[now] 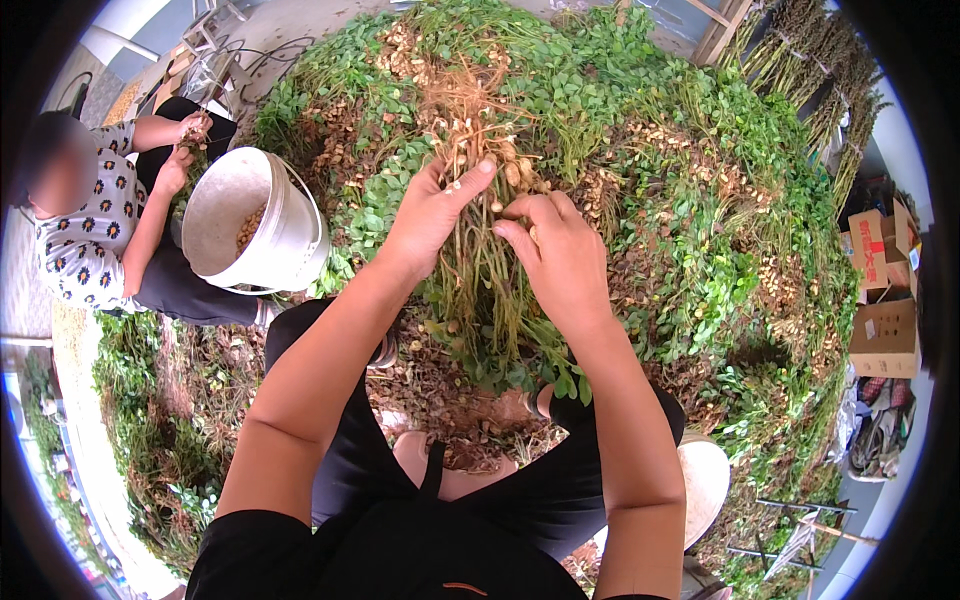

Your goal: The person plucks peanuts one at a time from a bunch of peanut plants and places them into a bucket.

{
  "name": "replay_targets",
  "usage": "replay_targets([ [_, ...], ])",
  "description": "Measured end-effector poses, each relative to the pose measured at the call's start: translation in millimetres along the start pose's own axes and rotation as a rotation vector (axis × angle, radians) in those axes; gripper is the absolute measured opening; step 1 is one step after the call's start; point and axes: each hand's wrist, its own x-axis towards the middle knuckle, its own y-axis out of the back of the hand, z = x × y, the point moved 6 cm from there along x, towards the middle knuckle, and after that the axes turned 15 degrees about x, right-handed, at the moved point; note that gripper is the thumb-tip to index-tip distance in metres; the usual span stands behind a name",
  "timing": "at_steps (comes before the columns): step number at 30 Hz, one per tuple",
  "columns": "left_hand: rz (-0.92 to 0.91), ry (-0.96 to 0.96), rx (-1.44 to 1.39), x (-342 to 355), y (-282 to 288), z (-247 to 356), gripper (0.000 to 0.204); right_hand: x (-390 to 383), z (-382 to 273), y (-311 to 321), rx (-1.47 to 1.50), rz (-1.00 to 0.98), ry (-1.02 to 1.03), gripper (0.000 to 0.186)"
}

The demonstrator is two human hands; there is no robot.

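A bunch of peanut plants hangs in front of me, its roots and pods upward and its green stems and leaves trailing down. My left hand is wrapped round the stems just below the pods, thumb on top. At the bunch's right side, my right hand has its fingers curled and pinched against the pods. Pale peanut pods cluster among the roots between and above both hands. What lies inside the right fingertips is mostly hidden.
A white bucket with some peanuts inside tilts at my left. Beyond it sits another person handling plants. Heaps of peanut plants spread ahead and right. Cardboard boxes stand at the far right, and a pale round container is by my right knee.
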Motion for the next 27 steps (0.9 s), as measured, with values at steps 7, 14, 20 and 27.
replay_targets([
  [7,-0.075,-0.054,0.052,4.0,-4.9,-9.7,0.060,1.3,12.5,-7.8,-0.010,0.017,-0.048,0.029],
  [14,-0.115,-0.088,0.139,2.6,0.0,0.2,0.060,3.2,13.7,-2.8,0.410,-0.152,-0.147,0.021],
  [20,0.056,-0.170,0.191,1.9,10.4,14.2,0.059,-7.5,-15.1,-19.2,0.728,-0.345,-0.204,0.019],
  [27,0.379,-0.006,0.323,13.9,45.8,12.2,0.083,-18.8,-53.3,-13.6,1.059,-0.532,-0.227,0.025],
])
